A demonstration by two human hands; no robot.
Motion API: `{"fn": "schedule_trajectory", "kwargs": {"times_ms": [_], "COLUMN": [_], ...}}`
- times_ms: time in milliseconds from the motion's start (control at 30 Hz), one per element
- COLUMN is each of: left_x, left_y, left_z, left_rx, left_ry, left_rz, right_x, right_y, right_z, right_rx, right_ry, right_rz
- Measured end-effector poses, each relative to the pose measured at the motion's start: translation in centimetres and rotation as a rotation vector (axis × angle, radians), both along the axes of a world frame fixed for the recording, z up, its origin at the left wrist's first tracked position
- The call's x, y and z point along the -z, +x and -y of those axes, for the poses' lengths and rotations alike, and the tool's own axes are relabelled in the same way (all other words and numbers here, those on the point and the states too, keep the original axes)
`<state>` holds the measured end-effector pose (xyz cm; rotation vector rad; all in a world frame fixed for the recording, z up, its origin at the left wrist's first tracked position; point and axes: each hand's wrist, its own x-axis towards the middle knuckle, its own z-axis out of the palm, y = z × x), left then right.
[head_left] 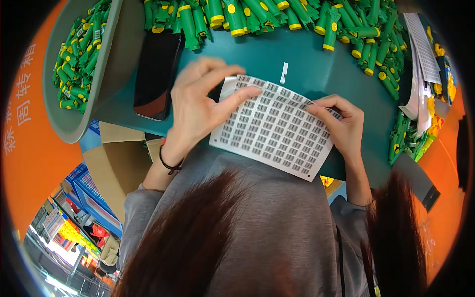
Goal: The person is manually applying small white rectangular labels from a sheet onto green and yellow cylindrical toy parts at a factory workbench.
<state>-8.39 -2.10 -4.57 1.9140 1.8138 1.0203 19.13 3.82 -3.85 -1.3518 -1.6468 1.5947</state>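
A white sheet of small barcode stickers is held tilted over the near edge of the green table, close to my body. My left hand grips its upper left edge, thumb lying on the printed face and fingers behind or above the edge. At the upper right edge, my right hand pinches the sheet between thumb and fingers. Whether a single sticker sits between those fingertips is too small to tell. Just beyond the sheet, a small white paper strip lies on the table.
Many green tubes with yellow ends are heaped along the far side. A grey tub with more tubes stands left, beside a black phone. Below it is an open cardboard box. More printed sheets lie at right.
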Motion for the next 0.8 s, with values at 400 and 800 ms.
{"fn": "schedule_trajectory", "kwargs": {"times_ms": [400,800], "left_x": [-0.8,-1.3], "left_y": [1.3,0.6], "left_z": [-3.1,-3.7], "left_rx": [0.187,0.192], "left_ry": [-0.475,0.050], "left_rz": [0.573,-0.302], "right_x": [-1.2,1.7], "right_y": [0.5,2.4], "right_z": [-1.2,0.1], "right_rx": [-0.068,0.218], "right_ry": [-0.099,-0.089], "right_rz": [0.004,-0.247]}}
